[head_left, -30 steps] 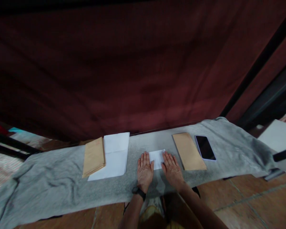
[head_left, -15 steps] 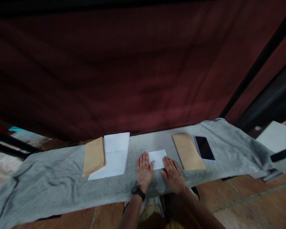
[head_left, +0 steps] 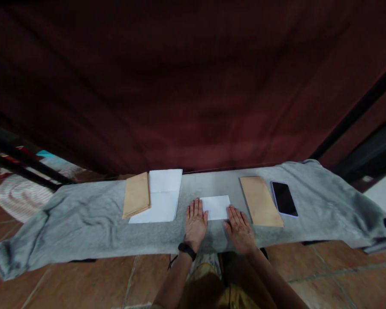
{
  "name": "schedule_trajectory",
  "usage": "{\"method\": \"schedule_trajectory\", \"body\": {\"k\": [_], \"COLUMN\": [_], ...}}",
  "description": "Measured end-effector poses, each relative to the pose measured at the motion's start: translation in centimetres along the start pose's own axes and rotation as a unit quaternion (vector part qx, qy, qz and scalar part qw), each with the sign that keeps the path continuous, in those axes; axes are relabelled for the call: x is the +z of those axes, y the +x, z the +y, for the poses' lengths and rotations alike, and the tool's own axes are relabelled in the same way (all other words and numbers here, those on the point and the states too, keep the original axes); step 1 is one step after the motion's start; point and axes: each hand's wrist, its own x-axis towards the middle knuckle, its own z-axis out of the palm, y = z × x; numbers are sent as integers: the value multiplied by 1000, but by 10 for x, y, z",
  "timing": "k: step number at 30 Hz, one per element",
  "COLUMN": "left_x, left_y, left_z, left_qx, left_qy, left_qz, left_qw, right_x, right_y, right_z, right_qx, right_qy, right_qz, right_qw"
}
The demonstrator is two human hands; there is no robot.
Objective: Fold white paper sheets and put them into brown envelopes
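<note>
A long table draped in grey cloth bears everything flat. From its centre, white paper sheets lie toward ten o'clock, partly under a layered tan paper stack, perhaps to save room; a flat tan paper rectangle lies near three. Left hand and right hand, open and palm-down, flank the small white paper rectangle, probably steadying it. Beyond the tan rectangle, also toward three: a lilac-edged, dark-screened phone.
</note>
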Motion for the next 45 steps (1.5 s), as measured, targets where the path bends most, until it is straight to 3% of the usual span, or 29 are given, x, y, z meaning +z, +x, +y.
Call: {"method": "schedule_trajectory", "body": {"k": [2, 7, 10, 18, 31, 38, 45], "left_x": [-7, -18, -19, -17, -27, -21, -15], "left_y": [-5, -22, -27, -27, -28, -36, -45], "left_z": [4, 15, 18, 17, 16, 3, -10], "left_qx": [30, 185, 214, 222, 207, 123, 78], "left_qy": [-11, -61, -67, -61, -71, -44, -24], "left_qz": [-5, -70, -95, -102, -109, -63, -45], "left_qw": [999, 978, 970, 968, 970, 989, 996], "right_x": [0, -1, -4, -8, -4, -5, -6], "right_y": [-1, -3, 0, 9, -2, -7, -12], "right_z": [1, 5, 3, -23, -15, -9, -1], "right_qx": [0, -3, 5, -82, -46, -5, 5], "right_qy": [2, 15, 22, 78, 48, 25, 15], "right_qz": [-6, -32, -42, -88, -51, -43, -35], "right_qw": [1000, 999, 999, 990, 996, 999, 999]}}
